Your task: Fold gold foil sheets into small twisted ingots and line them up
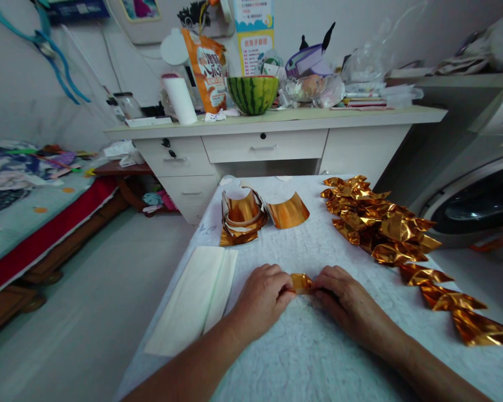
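A small piece of shiny gold foil paper (302,282) lies between my two hands, partly rolled or folded. My left hand (268,290) pinches its left end, and my right hand (341,298) pinches the right end, so the fingers cover both ends. Farther back is a curled stack of gold foil sheets (241,215), with one curved loose foil sheet (289,212) beside it. On the right side of the table lies a heap of folded gold foil pieces (377,220), several of them trailing toward the near right corner.
A cream paper stack (193,298) lies along the left of the cloth-covered table (276,357). Behind stands a white desk (264,142) bearing half a watermelon (252,95), an orange bag (207,72) and a paper roll (180,100). A washing machine (478,184) stands at right, a bed (37,223) at left.
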A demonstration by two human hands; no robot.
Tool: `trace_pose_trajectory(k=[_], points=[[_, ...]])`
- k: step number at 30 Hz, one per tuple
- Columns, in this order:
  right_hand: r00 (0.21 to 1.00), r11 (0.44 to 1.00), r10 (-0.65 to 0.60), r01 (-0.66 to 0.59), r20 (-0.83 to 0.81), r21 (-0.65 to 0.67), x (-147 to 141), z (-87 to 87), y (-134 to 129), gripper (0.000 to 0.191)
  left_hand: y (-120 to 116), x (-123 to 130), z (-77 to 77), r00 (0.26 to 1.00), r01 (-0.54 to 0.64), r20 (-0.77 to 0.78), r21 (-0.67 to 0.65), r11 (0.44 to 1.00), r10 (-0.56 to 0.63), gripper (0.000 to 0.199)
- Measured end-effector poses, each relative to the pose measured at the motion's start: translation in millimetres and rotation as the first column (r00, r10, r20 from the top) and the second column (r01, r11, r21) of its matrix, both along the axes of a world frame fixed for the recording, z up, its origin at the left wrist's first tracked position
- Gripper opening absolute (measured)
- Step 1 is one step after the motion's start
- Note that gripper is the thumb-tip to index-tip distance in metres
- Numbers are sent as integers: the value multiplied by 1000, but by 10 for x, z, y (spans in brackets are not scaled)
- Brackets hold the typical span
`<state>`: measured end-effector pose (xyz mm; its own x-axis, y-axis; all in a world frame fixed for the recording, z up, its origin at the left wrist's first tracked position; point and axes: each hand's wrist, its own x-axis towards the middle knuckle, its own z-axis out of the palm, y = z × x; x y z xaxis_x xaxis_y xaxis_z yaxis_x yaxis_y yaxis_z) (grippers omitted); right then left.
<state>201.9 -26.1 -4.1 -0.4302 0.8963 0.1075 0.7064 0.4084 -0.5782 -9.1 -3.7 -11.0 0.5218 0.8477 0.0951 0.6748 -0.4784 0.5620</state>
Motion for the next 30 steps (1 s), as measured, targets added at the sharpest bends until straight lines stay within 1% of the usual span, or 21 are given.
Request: trace_pose_trajectory(k=[5,10,13,15,19,23,26,30], points=[[998,999,-47,47,43,-12,-38,23,66,21,7,-15,27,1000,-11,-30,-7,1000,10,8],[993,995,-60,68,105,-73,-66,58,153,23,17,5,45,994,-20,-110,-4,1000,20,10],[989,994,-85,94,125,-64,-82,58,161,22,16,17,49,988,-52,-145,0,999,51,11],[984,991,-114,122,135,-56,-92,43,151,21,11,20,51,985,-52,-166,3,999,52,12],[977,984,-159,169,139,-60,-103,-6,131,20,1,21,49,982,-46,-180,38,998,52,12],[979,985,-160,168,127,-48,-114,-35,130,22,-5,26,40,972,-63,-221,68,996,76,16],[974,982,-176,183,141,-43,-125,-44,132,23,-11,40,15,959,-73,-266,110,991,100,17],[967,977,-195,206,161,-50,-133,-61,133,21,-19,57,-30,939,-104,-310,154,983,148,15]])
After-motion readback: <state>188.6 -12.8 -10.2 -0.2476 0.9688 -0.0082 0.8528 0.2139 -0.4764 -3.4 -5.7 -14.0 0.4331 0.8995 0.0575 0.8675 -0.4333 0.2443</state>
